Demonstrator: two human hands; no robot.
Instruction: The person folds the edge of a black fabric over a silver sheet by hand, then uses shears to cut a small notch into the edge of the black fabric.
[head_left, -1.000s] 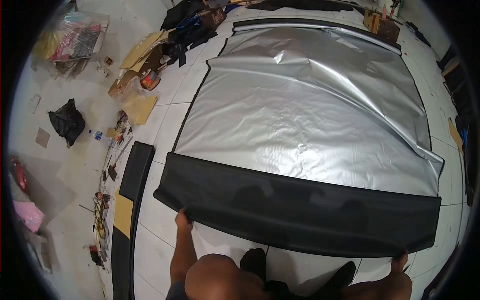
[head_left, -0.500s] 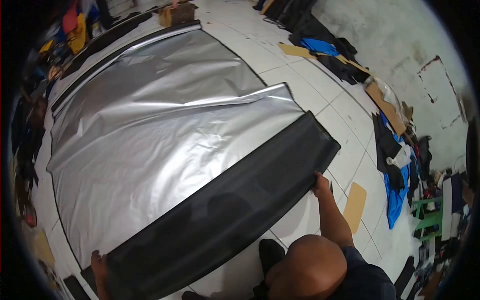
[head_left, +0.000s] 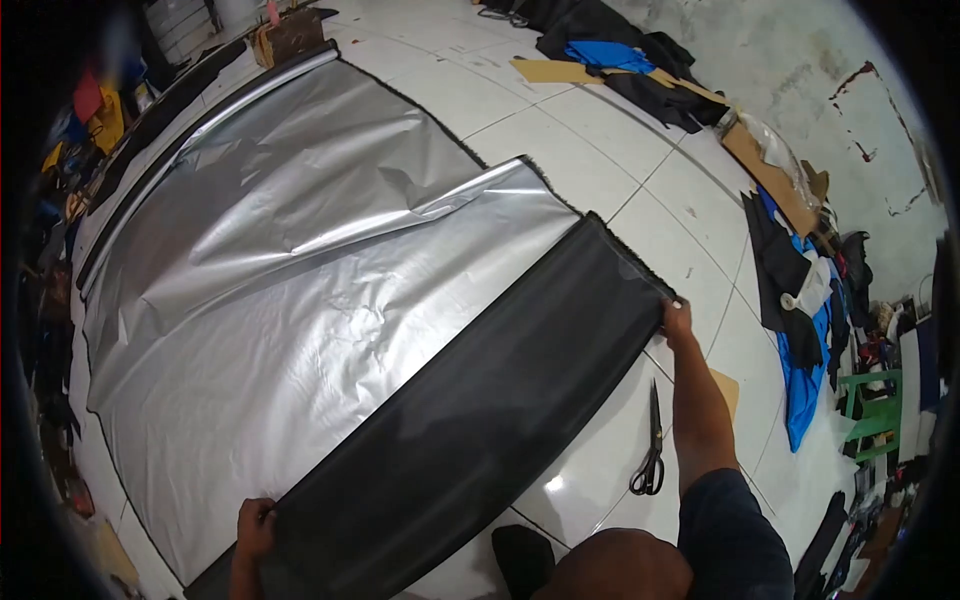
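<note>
Left hand (head_left: 256,528) has shifted inward along the black flap (head_left: 460,400), fingers curled at its edge beside the floor-spread silver sheet (head_left: 290,340). Past the scissors (head_left: 650,455) (black-handled, on the tiles (head_left: 590,470)), right hand (head_left: 677,320) now grips the flap's corner!

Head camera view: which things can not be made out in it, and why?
In the head view:
black-and-silver fabric sheet: nearest part, cut off by bottom edge
right hand: some fingertips, hidden by the sheet
tan flat board: partly behind right forearm
dark clutter, left edge: too dim and small
</note>
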